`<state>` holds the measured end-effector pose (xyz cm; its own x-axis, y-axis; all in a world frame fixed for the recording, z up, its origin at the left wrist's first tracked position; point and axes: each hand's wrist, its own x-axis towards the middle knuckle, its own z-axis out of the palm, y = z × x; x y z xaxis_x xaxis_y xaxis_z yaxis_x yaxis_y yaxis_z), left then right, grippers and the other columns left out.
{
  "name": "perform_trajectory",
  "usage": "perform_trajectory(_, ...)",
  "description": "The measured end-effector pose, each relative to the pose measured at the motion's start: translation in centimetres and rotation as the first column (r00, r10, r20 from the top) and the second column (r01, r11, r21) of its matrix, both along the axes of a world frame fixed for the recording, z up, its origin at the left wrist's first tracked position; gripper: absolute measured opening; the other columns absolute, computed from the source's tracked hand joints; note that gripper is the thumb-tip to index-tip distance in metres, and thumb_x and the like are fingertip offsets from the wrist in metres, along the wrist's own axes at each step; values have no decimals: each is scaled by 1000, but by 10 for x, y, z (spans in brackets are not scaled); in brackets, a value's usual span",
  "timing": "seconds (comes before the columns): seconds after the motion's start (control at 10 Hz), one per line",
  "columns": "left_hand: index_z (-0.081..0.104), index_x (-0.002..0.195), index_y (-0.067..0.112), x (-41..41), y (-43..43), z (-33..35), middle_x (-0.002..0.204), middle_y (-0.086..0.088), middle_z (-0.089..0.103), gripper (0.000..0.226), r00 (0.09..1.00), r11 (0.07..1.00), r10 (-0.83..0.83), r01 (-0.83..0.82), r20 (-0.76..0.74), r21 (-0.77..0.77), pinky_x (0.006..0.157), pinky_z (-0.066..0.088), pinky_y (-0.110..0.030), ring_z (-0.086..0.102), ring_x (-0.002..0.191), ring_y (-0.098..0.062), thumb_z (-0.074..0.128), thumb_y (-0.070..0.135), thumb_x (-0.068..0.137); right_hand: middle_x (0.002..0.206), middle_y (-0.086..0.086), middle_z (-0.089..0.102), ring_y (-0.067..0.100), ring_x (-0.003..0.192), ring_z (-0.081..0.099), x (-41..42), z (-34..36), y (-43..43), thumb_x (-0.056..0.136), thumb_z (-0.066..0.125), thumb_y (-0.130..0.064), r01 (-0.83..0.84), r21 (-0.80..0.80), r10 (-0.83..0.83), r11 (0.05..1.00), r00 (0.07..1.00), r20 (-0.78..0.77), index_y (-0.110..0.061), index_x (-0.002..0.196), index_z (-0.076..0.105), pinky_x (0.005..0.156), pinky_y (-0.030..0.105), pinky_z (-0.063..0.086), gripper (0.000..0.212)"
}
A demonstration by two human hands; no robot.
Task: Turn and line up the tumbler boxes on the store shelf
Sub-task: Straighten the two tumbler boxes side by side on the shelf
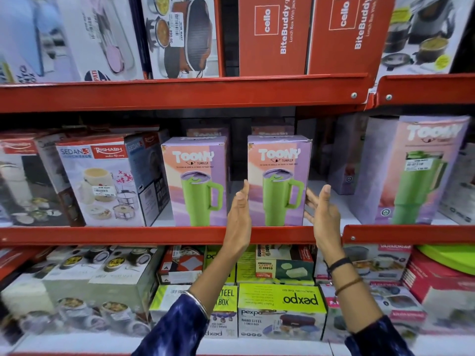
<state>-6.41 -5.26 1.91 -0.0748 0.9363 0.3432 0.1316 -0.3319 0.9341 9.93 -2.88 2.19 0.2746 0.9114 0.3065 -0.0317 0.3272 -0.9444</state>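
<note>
Three pink-and-lilac Toony tumbler boxes with a green mug printed on the front stand on the middle red shelf (154, 235). The left box (196, 181) and the middle box (279, 181) face front and stand upright. The right box (413, 173) is bigger in view and turned at an angle. More such boxes show dimly behind them. My left hand (239, 214) is flat and open beside the middle box's left edge. My right hand (322, 211) is open at that box's right side, fingertips at or near its edge. Neither hand grips anything.
Rishabh lunch box cartons (102, 181) crowd the left of the same shelf. Red Cello BiteBuddy boxes (273, 34) stand on the shelf above. Green Pexpo boxes (280, 309) and other cartons fill the shelf below my forearms. A gap separates the middle and right tumbler boxes.
</note>
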Motion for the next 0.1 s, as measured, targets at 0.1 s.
perform_trajectory(0.1, 19, 144, 47, -1, -1, -2, 152, 21, 15, 84, 1000, 1000, 13, -12, -23, 19, 118, 18, -59, 14, 142, -5, 13, 87, 71, 129, 9, 61, 21, 114, 59, -6, -4, -3, 77, 24, -77, 51, 5, -51, 999, 998, 22, -16, 128, 56, 100, 39, 47, 86)
